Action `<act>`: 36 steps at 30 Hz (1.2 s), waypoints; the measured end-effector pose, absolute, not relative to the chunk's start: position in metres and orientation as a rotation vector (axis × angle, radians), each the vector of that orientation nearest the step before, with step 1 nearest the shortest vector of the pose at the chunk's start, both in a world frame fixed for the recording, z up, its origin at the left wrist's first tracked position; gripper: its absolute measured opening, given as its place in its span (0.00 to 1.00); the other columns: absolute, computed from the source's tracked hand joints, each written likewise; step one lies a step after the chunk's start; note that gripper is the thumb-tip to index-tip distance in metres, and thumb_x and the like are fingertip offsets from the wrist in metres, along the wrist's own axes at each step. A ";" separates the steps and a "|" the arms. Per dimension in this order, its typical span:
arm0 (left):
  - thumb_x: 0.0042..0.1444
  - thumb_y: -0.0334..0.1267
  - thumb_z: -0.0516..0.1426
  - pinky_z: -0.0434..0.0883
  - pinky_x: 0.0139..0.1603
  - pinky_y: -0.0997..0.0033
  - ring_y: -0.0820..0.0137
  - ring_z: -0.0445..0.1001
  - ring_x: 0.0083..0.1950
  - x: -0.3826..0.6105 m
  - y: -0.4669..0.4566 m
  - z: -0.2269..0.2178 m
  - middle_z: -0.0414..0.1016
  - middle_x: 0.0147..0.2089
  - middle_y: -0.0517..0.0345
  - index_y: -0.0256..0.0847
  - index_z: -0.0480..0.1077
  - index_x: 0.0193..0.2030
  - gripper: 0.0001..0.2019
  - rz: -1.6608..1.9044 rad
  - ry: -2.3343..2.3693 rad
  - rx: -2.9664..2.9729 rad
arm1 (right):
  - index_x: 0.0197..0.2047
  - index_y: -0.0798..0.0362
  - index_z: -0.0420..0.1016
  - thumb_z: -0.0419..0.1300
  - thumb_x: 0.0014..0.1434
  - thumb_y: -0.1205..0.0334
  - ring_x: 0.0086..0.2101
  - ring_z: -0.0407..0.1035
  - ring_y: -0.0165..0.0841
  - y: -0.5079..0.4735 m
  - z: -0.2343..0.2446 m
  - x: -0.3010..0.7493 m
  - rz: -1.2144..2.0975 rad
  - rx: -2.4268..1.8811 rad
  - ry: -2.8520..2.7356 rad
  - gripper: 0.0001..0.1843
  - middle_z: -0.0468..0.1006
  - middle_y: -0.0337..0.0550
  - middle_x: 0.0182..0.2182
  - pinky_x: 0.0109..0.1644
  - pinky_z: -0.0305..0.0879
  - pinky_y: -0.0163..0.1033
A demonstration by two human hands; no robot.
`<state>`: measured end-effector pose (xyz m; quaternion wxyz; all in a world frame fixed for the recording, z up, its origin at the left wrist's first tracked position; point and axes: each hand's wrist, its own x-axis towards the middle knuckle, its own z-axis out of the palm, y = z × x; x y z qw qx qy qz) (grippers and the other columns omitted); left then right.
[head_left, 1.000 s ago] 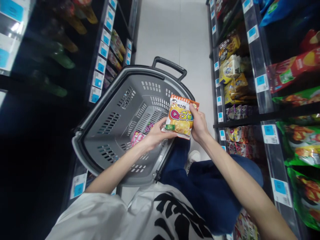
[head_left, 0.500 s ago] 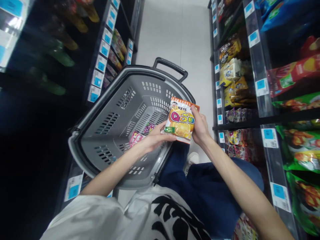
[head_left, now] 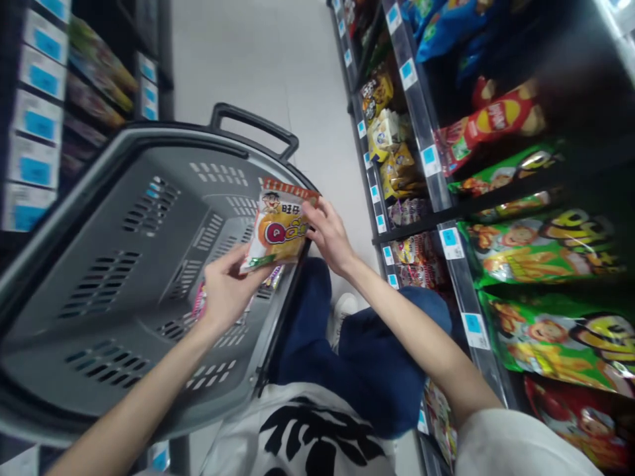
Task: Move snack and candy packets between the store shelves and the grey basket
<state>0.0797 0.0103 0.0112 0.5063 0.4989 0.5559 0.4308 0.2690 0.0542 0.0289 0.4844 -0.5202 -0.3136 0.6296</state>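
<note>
An orange-and-white bag of QQ gummy candy (head_left: 282,228) is held tilted over the near side of the grey shopping basket (head_left: 163,178). My left hand (head_left: 231,281) grips its lower left corner, thumb and fingers closed on the bag. At the opposite side, my right hand (head_left: 327,235) has bent fingers on the bag's right edge, covering part of the print. Inside the basket, a pink pack (head_left: 199,301) shows partly behind my left hand. Another small purplish pack (head_left: 274,277) is mostly hidden below the candy bag.
The basket's black handle (head_left: 255,125) stands at the far rim. Snack shelves line both sides, with green snack bags (head_left: 555,337) and a red chip bag (head_left: 496,122) on the right. Price tags (head_left: 37,122) run along the left shelf. Light floor (head_left: 258,53) lies ahead.
The view has swung right, so the basket and bag appear farther left. The candy bag has tipped and turned slightly in my hands. My right hand has shifted its fingers at the bag's edge.
</note>
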 end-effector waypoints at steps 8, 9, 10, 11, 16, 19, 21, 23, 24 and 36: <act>0.42 0.27 0.68 0.60 0.27 0.76 0.76 0.64 0.28 0.078 0.013 0.014 0.71 0.27 0.65 0.46 0.84 0.43 0.19 1.424 1.284 1.585 | 0.55 0.46 0.67 0.67 0.54 0.44 0.54 0.72 0.39 0.054 0.040 0.272 1.679 -1.140 -0.818 0.29 0.78 0.42 0.53 0.56 0.74 0.46; 0.41 0.27 0.69 0.61 0.27 0.77 0.77 0.64 0.28 0.079 0.013 0.015 0.71 0.27 0.64 0.45 0.84 0.41 0.18 1.400 1.283 1.523 | 0.54 0.46 0.68 0.68 0.53 0.44 0.53 0.73 0.38 0.055 0.040 0.272 1.678 -1.142 -0.804 0.29 0.79 0.42 0.51 0.55 0.75 0.46; 0.39 0.27 0.70 0.63 0.28 0.77 0.76 0.66 0.29 0.080 0.013 0.017 0.73 0.27 0.63 0.43 0.84 0.39 0.17 1.362 1.278 1.410 | 0.52 0.47 0.69 0.70 0.51 0.45 0.52 0.73 0.39 0.055 0.039 0.272 1.675 -1.148 -0.792 0.29 0.79 0.42 0.50 0.54 0.75 0.45; 0.37 0.28 0.70 0.66 0.31 0.78 0.76 0.68 0.31 0.081 0.012 0.019 0.75 0.29 0.62 0.42 0.84 0.37 0.16 1.311 1.262 1.248 | 0.51 0.47 0.70 0.71 0.50 0.45 0.51 0.74 0.39 0.056 0.039 0.272 1.677 -1.153 -0.786 0.29 0.80 0.42 0.48 0.53 0.76 0.44; 0.33 0.33 0.74 0.78 0.39 0.73 0.68 0.79 0.37 0.085 0.004 0.031 0.82 0.38 0.56 0.38 0.81 0.37 0.19 0.938 1.107 0.527 | 0.45 0.50 0.74 0.75 0.47 0.45 0.39 0.76 0.36 0.053 0.050 0.285 1.860 -1.094 -1.032 0.27 0.80 0.40 0.38 0.43 0.78 0.40; 0.39 0.39 0.74 0.80 0.42 0.69 0.62 0.81 0.43 0.084 -0.002 0.031 0.83 0.44 0.53 0.39 0.80 0.46 0.24 0.743 1.074 0.749 | 0.41 0.53 0.74 0.74 0.50 0.47 0.26 0.71 0.29 0.045 0.055 0.308 2.028 -1.129 -1.287 0.24 0.78 0.38 0.31 0.28 0.73 0.33; 0.49 0.45 0.70 0.80 0.49 0.61 0.58 0.81 0.47 0.083 -0.007 0.029 0.82 0.49 0.50 0.39 0.77 0.56 0.26 0.590 1.031 1.108 | 0.40 0.55 0.73 0.72 0.53 0.48 0.22 0.67 0.26 0.036 0.054 0.331 2.101 -1.194 -1.345 0.22 0.77 0.37 0.29 0.23 0.69 0.31; 0.60 0.46 0.63 0.78 0.55 0.57 0.58 0.80 0.51 0.083 -0.013 0.027 0.80 0.55 0.48 0.39 0.69 0.66 0.29 0.461 0.946 1.500 | 0.42 0.56 0.73 0.72 0.54 0.48 0.22 0.68 0.26 0.024 0.048 0.358 2.079 -1.304 -1.311 0.23 0.78 0.38 0.30 0.21 0.68 0.30; 0.64 0.46 0.59 0.77 0.58 0.56 0.58 0.79 0.55 0.084 -0.017 0.025 0.78 0.59 0.47 0.40 0.65 0.70 0.29 0.415 0.887 1.679 | 0.43 0.56 0.73 0.72 0.53 0.48 0.23 0.69 0.27 0.018 0.043 0.373 2.018 -1.390 -1.266 0.24 0.78 0.40 0.31 0.22 0.68 0.30; 0.63 0.32 0.54 0.62 0.70 0.53 0.53 0.55 0.76 0.076 -0.048 0.010 0.68 0.69 0.41 0.34 0.66 0.69 0.27 -0.011 0.474 2.608 | 0.45 0.59 0.78 0.59 0.60 0.42 0.39 0.77 0.43 -0.047 -0.037 0.501 0.431 -2.420 -1.029 0.26 0.81 0.54 0.39 0.48 0.76 0.50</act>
